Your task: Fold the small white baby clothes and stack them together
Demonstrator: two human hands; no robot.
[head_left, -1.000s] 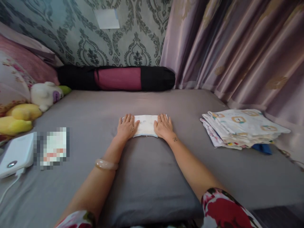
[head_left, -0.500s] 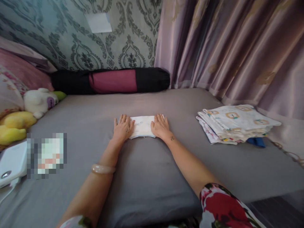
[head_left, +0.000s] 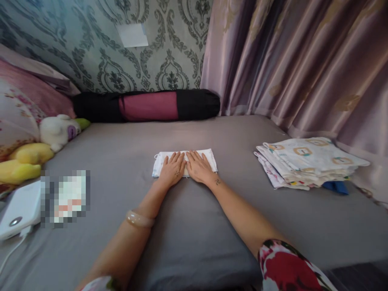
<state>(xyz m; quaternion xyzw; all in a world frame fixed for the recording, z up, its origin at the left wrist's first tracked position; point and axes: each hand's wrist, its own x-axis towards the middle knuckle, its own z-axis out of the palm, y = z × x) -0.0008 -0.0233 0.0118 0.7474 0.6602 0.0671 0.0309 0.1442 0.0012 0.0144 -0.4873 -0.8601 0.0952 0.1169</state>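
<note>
A white folded cloth [head_left: 159, 165] lies flat on the grey bed sheet [head_left: 127, 141], wider than it is deep, with a small loop at its far left corner. My left hand [head_left: 173, 167] rests palm down on its middle, fingers stretched out. Right beside it, my right hand [head_left: 198, 166] presses flat on the cloth too, fingers spread and pointing away from me. The two hands almost touch at the thumbs and cover the centre of the cloth. Both its ends show past my hands.
To the right lies a stack of folded printed cloths [head_left: 303, 161]. A white power bank [head_left: 22, 210] with a cable and a blurred-out item [head_left: 71, 198] are at the left, near yellow and white plush toys [head_left: 57, 131]. A long black and maroon bag [head_left: 148, 106] lies along the wall.
My hands have slid inward from the two ends of the cloth to its middle, leaving both ends uncovered. The view has shifted slightly.
</note>
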